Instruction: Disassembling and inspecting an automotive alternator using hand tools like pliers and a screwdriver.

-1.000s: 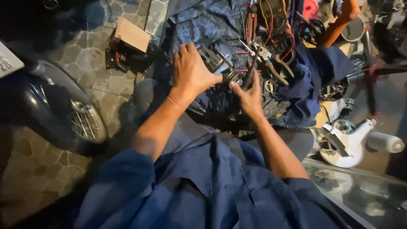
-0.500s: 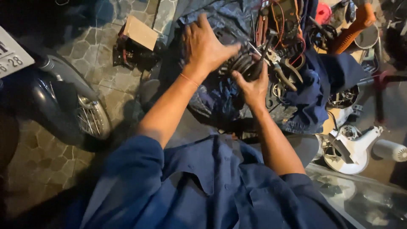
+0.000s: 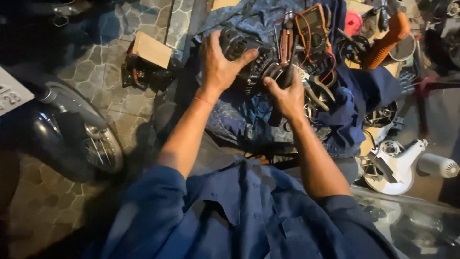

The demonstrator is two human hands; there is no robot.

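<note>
We held a dark, ribbed motor part (image 3: 254,64) between both hands, above the blue cloth (image 3: 249,120) spread in front of us. Our left hand (image 3: 218,67) wrapped over its near-left side, fingers spread wide across the top and the thumb pressed against the housing. Our right hand (image 3: 287,93) was closed narrowly around a black handle or lead (image 3: 282,79) at the part's right end; we could not tell exactly what it was. We judged the step to be lifting and turning the part to look it over, and the next move called for a firm left-hand grip while the right worked its end free. Just beyond our right hand lay pliers (image 3: 287,36) and an orange-cased meter (image 3: 312,24) with red leads. Off to our left stood a scooter wheel (image 3: 98,146); right of our right forearm lay a white fan housing (image 3: 395,165).
</note>
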